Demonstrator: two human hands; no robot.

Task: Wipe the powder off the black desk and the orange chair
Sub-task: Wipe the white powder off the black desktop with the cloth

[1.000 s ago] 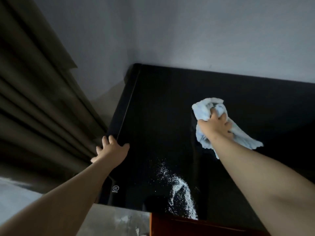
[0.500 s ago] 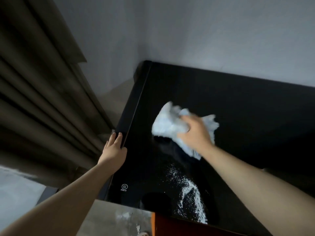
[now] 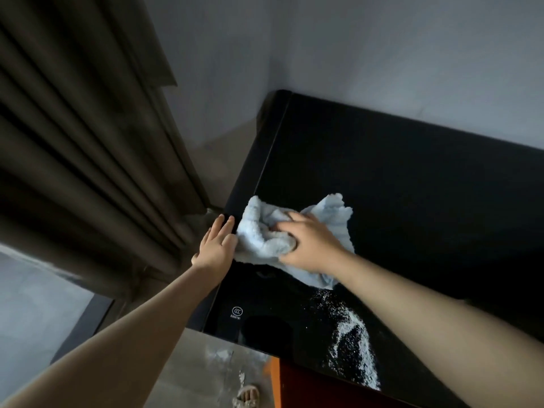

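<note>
The glossy black desk [image 3: 397, 184] fills the right half of the head view. My right hand [image 3: 309, 245] grips a bunched pale blue cloth [image 3: 262, 231] and holds it down on the desk near its left edge. My left hand [image 3: 216, 245] rests with straight fingers on that left edge, right beside the cloth. A streak of white powder [image 3: 353, 343] lies on the desk near the front edge, below my right wrist. A strip of the orange chair [image 3: 275, 381] shows under the desk's front edge.
Dark pleated curtains [image 3: 82, 142] hang at the left, close to the desk's side. Grey walls [image 3: 382, 54] meet in the corner behind the desk. On the concrete floor [image 3: 194, 366] below, a foot in a sandal [image 3: 247, 397] stands near spilled white powder.
My right hand has swept the cloth leftward across the desk to its left edge. My left hand has stayed on that edge, and the cloth now lies beside it.
</note>
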